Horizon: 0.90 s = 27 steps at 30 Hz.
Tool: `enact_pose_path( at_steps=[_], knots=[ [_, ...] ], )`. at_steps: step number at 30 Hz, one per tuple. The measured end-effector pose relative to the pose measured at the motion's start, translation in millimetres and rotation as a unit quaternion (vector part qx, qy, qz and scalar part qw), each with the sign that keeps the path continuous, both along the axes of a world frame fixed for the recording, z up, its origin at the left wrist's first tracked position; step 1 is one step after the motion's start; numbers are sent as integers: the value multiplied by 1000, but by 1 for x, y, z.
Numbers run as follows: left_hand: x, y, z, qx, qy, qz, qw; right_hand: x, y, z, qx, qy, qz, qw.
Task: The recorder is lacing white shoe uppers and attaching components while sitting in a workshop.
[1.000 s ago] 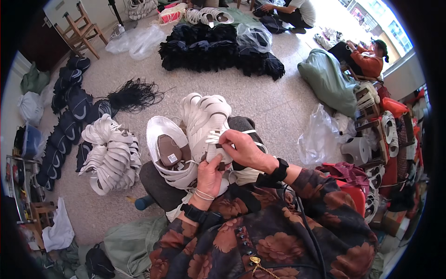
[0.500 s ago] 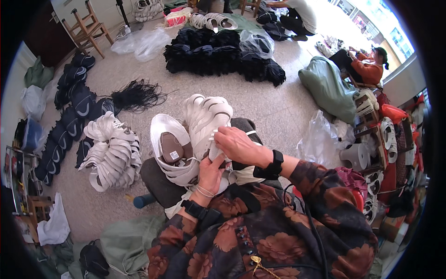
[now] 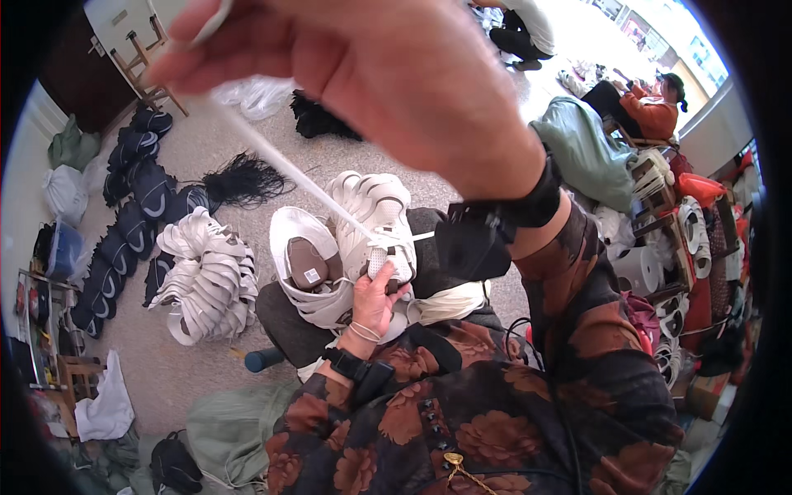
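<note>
My left hand point(image 3: 374, 307) grips a white shoe upper point(image 3: 379, 262) by its tongue, low over my lap. From its eyelets a white shoelace point(image 3: 285, 165) runs taut up to the far left. My right hand point(image 3: 388, 91), raised large and blurred near the camera, has its fingers closed on that lace. A second short stretch of lace leaves the upper to the right, toward my wrist strap. Behind the held upper fans a nested row of white uppers point(image 3: 353, 198). Left of it, another group of white uppers point(image 3: 285, 219) with brown linings rests on my lap.
A bundle of white uppers point(image 3: 206, 276) lies on the floor at left, beside a line of dark uppers point(image 3: 136, 223) and black laces point(image 3: 247, 180). Green sack point(image 3: 582, 153) and crowded shelves point(image 3: 701, 272) stand at right. A seated person point(image 3: 652, 111) is at far right.
My right hand has lifted from the upper, up and toward the far left, drawing the lace out taut. My left hand stays at the upper.
</note>
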State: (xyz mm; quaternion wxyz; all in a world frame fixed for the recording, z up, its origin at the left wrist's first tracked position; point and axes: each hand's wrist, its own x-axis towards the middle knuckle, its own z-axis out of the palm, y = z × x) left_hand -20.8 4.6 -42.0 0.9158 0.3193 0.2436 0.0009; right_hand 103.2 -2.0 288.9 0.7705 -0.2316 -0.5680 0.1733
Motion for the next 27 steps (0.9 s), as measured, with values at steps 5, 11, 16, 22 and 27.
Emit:
enact_pose_path(
  at_steps=[5, 11, 16, 22, 27],
  knots=[
    [2, -5, 2, 7, 2, -4, 1000, 12, -42, -98, -337, -258, -235, 874],
    [9, -7, 1, 1, 42, -5, 999, 44, -142, -281, -578, -532, -287, 548],
    [17, -11, 11, -17, 70, 33, 997, 30, -152, -264, -587, -173, -187, 768],
    [22, -11, 1, -50, 111, 22, 992, 33, -113, -231, -678, -63, -67, 729],
    [23, -12, 2, -64, 98, 31, 993, 45, -88, -243, -714, -134, -88, 681]
  ],
)
